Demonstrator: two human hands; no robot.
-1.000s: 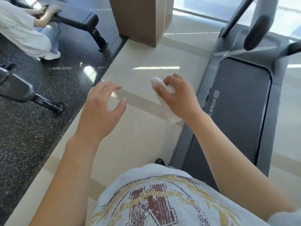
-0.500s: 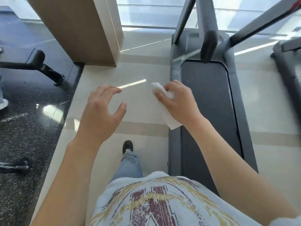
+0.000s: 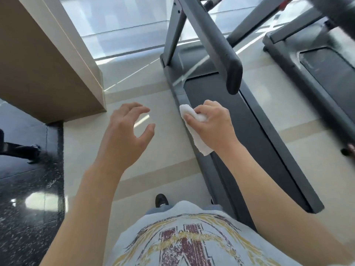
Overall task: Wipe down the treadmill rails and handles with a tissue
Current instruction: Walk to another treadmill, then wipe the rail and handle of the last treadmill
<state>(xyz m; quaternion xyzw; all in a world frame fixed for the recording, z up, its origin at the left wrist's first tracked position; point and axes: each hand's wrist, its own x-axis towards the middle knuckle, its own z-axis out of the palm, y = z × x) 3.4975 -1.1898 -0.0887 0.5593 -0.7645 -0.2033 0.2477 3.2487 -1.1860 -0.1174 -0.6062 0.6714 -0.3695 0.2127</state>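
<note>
- Head view looks down at two bare forearms stretched forward over a pale tiled floor (image 3: 169, 143).
- Right hand (image 3: 213, 127) has its fingers and thumb curled round a crumpled white paper tissue (image 3: 194, 129); one bunched end sticks out past the fingertips and a loose flap hangs below the palm.
- That tissue sits in line with the grey left side rail (image 3: 179, 93) of the dark treadmill (image 3: 255, 135); whether it touches the rail cannot be told from this angle.
- Left hand (image 3: 124, 135) hovers over the floor tiles, holding nothing, its fingers spread apart and loosely bent, thumb out to the side.
- Beside the right hand runs the black walking belt (image 3: 240, 150), and above it a grey handle with a rounded black end (image 3: 233, 77) slants down from the upright frame.
- Further right stands a second grey treadmill (image 3: 315, 70), blurred.
- Below the arms show a light printed T-shirt (image 3: 192, 239) and one dark shoe (image 3: 161, 200) on the tiles.
- To the left rises a tan square pillar (image 3: 44, 60), with glossy black speckled flooring (image 3: 28, 198) beyond it.
</note>
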